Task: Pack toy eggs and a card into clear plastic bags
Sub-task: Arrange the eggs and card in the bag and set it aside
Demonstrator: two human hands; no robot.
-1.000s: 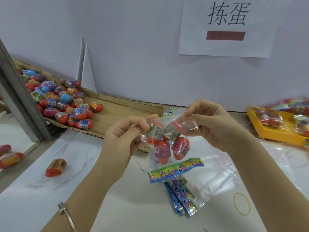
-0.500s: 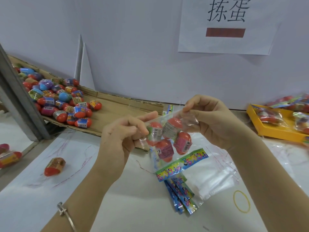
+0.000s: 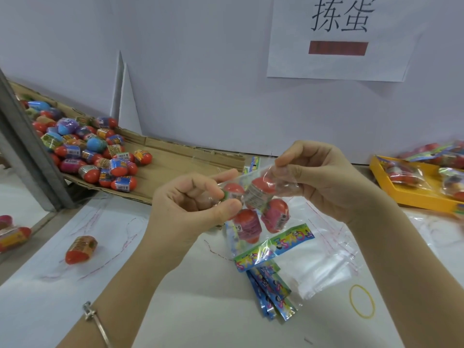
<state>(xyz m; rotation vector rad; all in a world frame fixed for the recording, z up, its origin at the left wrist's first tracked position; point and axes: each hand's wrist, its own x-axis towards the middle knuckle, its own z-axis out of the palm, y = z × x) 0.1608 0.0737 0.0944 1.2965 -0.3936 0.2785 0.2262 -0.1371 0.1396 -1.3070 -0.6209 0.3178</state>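
A clear plastic bag hangs above the table between both hands. Inside it are several red toy eggs and a colourful card at the bottom. My left hand pinches the bag's top left edge. My right hand pinches the top right corner. A stack of empty clear bags lies on the table under the held bag. Spare colourful cards lie beside that stack.
A cardboard tray at the back left holds a heap of loose eggs. One orange egg lies alone on the white table. A yellow tray with packed bags sits at right. A yellow rubber band lies near my right forearm.
Both hands keep their pinch on the bag's top. The bag has swung slightly, and the card inside now tilts up to the right.
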